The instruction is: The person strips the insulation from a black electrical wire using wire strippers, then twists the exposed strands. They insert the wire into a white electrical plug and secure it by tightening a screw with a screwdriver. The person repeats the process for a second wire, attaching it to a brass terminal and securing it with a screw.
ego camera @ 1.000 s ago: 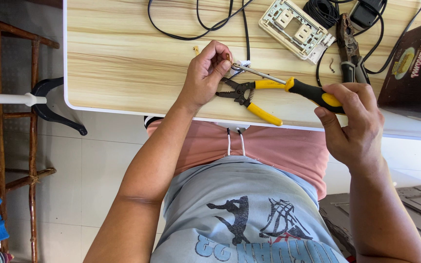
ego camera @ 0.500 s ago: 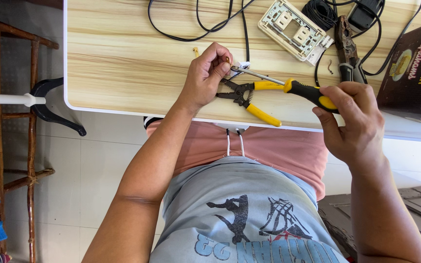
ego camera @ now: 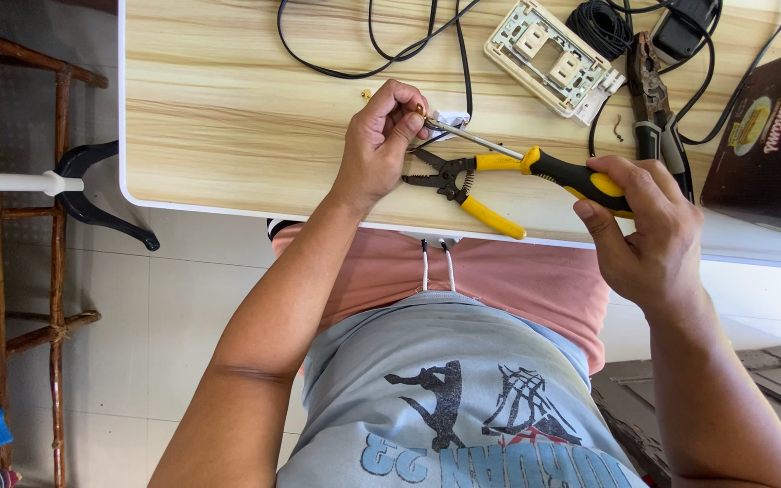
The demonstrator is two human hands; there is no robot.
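My right hand (ego camera: 648, 230) grips the black and yellow handle of a screwdriver (ego camera: 553, 170). Its metal shaft runs left to the fingertips of my left hand (ego camera: 381, 145). My left hand pinches a small white part (ego camera: 449, 120) at the end of a black cable (ego camera: 461, 54), with the screwdriver tip against it. Yellow-handled wire strippers (ego camera: 467, 185) lie on the wooden table (ego camera: 228, 117) just under the shaft, between my hands.
A cream socket plate (ego camera: 549, 59) lies at the back of the table beside coiled black cable (ego camera: 600, 27) and dark pliers (ego camera: 651, 90). A dark box (ego camera: 766, 136) stands at the right. A wooden rack (ego camera: 11, 271) is on the left floor.
The screwdriver handle has shifted slightly in my right hand. My left hand stays pinched on the small part.
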